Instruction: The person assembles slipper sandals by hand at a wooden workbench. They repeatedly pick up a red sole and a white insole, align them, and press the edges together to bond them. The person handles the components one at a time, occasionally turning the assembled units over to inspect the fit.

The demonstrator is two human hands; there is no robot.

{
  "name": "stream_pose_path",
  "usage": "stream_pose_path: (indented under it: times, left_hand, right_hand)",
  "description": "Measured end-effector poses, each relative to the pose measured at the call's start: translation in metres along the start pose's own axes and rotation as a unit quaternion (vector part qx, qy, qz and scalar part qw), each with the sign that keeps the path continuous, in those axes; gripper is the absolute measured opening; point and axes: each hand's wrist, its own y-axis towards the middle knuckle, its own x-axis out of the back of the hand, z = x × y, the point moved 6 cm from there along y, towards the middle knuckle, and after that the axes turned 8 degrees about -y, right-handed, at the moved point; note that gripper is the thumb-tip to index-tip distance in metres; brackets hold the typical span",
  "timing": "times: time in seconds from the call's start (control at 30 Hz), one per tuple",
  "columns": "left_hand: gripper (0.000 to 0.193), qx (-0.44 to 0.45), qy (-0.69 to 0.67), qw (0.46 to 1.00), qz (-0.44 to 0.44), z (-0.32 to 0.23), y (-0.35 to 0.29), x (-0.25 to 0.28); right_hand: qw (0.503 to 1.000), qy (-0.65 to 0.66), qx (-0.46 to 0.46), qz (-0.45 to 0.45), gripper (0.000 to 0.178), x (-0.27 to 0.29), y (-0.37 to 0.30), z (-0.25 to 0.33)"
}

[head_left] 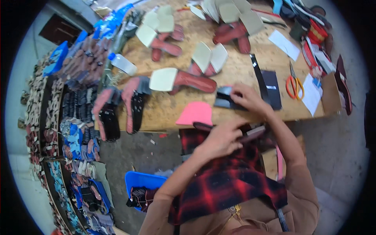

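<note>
My left hand (223, 137) is in front of the table edge, fingers curled over a dark sole-shaped piece (253, 134), partly hidden by the hand. Reaching onto the tabletop, my right hand (248, 98) has its fingertips bent together on a black and grey strap piece (224, 98). A pink curved piece (195, 113) lies left of it at the table's front edge. Beyond that rests a red sandal sole (197, 81) with a cream insole (163, 80) at its left end. Right of my right hand are a black strip (258, 76) and a dark square sheet (273, 88).
Orange-handled scissors (294, 87) and white papers (312, 96) lie on the wooden table (235, 64). Further soles and cream insoles (156, 29) stand behind. A plastic bottle (123, 64) and black-pink uppers (135, 105) sit left. Racks of shoe parts (58, 117) and a blue basket (145, 180) are lower left.
</note>
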Motion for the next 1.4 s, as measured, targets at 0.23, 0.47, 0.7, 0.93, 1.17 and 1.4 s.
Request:
stream_pose_path:
  times: [0.23,0.47,0.7,0.93,1.17,1.4]
  left_hand:
    - [0.043,0.171,0.083,0.982,0.001,0.049,0.0,-0.01]
    - [0.047,0.198,0.126,0.971,0.043,0.051,0.001,-0.016]
    - [0.045,0.228,-0.282,0.889,-0.28,0.023,-0.013,0.031]
    - [0.027,0.206,-0.442,0.803,-0.342,0.008,-0.046,0.02]
    - [0.037,0.229,-0.457,0.729,-0.455,0.019,-0.089,0.026]
    - [0.029,0.232,-0.46,0.82,-0.251,-0.016,-0.084,0.019]
  right_hand:
    - [0.993,0.083,-0.082,-0.027,0.021,0.003,0.005,-0.031]
    - [0.896,0.178,-0.139,-0.382,0.013,0.067,-0.016,-0.029]
    - [0.915,-0.191,0.079,-0.346,0.017,0.07,-0.085,0.118]
    - [0.912,-0.034,-0.037,-0.406,0.023,0.049,-0.109,0.13]
    - [0.862,0.376,-0.265,-0.211,0.028,-0.015,-0.106,0.084]
    - [0.8,0.532,-0.252,-0.114,0.028,-0.013,-0.098,0.095]
